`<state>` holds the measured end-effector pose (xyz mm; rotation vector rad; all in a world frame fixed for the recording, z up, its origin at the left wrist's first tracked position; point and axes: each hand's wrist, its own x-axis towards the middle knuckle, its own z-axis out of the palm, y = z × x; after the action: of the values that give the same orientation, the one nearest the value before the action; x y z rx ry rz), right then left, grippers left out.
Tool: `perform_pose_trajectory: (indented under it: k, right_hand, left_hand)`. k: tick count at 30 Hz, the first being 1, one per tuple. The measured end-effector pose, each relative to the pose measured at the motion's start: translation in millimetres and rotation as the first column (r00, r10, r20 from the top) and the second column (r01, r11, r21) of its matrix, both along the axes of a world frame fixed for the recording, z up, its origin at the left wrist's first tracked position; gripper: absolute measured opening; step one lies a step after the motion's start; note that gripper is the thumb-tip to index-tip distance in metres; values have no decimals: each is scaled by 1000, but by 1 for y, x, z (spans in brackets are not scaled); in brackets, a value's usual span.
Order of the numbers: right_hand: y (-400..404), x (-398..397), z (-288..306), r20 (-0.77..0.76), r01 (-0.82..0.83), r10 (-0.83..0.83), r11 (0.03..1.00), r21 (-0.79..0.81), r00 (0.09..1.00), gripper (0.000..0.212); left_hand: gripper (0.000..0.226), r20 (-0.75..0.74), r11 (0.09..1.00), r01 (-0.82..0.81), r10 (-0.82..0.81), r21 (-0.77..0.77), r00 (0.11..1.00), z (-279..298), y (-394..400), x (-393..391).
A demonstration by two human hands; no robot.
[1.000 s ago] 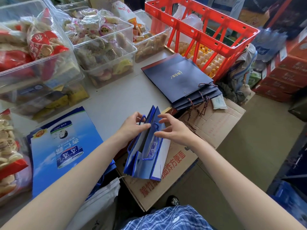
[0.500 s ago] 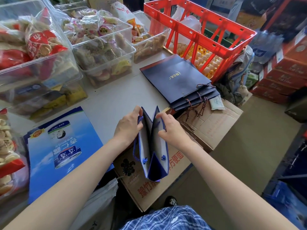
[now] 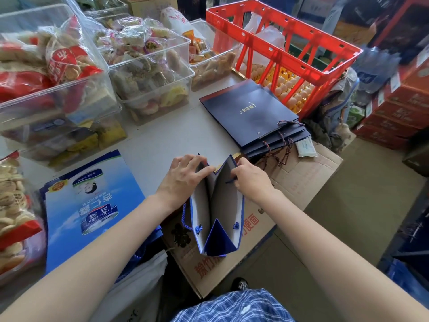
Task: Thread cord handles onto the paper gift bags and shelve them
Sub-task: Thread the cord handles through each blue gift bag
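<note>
One blue gift bag (image 3: pixel 218 205) is in hand, held spread open on the cardboard box (image 3: pixel 285 201) just below the table edge. The left hand (image 3: pixel 183 177) grips its left wall at the rim with curled fingers, and the right hand (image 3: pixel 251 180) pinches the right wall where a bit of blue cord (image 3: pixel 231 181) shows. Two cord knots (image 3: pixel 236 225) sit inside the bag near its closer end, so I judge this bag's handles to be largely threaded (whether the far ends are knotted is hidden by the hands). Beyond the bag to the right lies a stack of dark bags (image 3: pixel 251 115) with cords trailing from their edges; left of it lies a flat pile of pale-blue printed bags (image 3: pixel 90 201), whose handles I cannot see. No shelf is visible, so shelving seems wholly left. Room is tight: clear snack tubs (image 3: pixel 148 73) crowd the table beyond the bag, a red crate (image 3: pixel 283 43) stands behind the dark stack, and open floor lies to the bag's right.
</note>
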<state>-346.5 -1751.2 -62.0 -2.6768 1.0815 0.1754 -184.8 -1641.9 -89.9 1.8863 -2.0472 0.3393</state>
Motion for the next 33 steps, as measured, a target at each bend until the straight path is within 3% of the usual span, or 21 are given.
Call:
perform_pose_trajectory:
  k: [3, 7, 10, 13, 16, 18, 20, 23, 27, 33]
  right_hand:
    - [-2, -3, -5, 214, -72, 58, 996, 60, 975, 16]
    - [1, -9, -9, 486, -69, 165, 975, -210, 858, 3]
    - [-1, -14, -17, 513, -93, 270, 935, -344, 815, 5]
    - [-1, -18, -19, 544, -73, 291, 919, -387, 787, 10]
    - [5, -20, -17, 596, -51, 276, 929, -366, 754, 19]
    - [9, -19, -17, 619, -54, 271, 937, -346, 737, 17]
    - [15, -19, -17, 664, -54, 241, 956, -288, 708, 17]
    - [21, -18, -15, 745, -21, 122, 989, -143, 656, 18]
    - [22, -18, -14, 775, 9, 32, 999, -49, 631, 14]
    - [28, -23, -18, 771, -39, 53, 999, -36, 635, 15]
  left_hand:
    - [82, 90, 999, 47, -46, -3, 995, 5, -2, 2]
    - [72, 116, 987, 156, -160, 35, 980, 8, -7, -2]
    - [34, 34, 984, 152, -156, 96, 987, 12, -14, 0]
    - [4, -217, 970, 22, 32, 244, 976, 21, -17, -5]
    - [22, -437, 898, -41, 252, 437, 863, 22, -25, -14]
    - [31, -574, 889, -2, 297, 458, 763, 25, -31, -23]
    - [25, -646, 874, 30, 335, 485, 686, 33, -35, -30]
    - [29, -652, 814, 54, 422, 579, 630, 43, -37, -39]
    - [39, -701, 716, 155, 573, 680, 424, 45, -38, -41]
    - [14, -697, 656, 242, 697, 715, 172, 35, -32, -37]
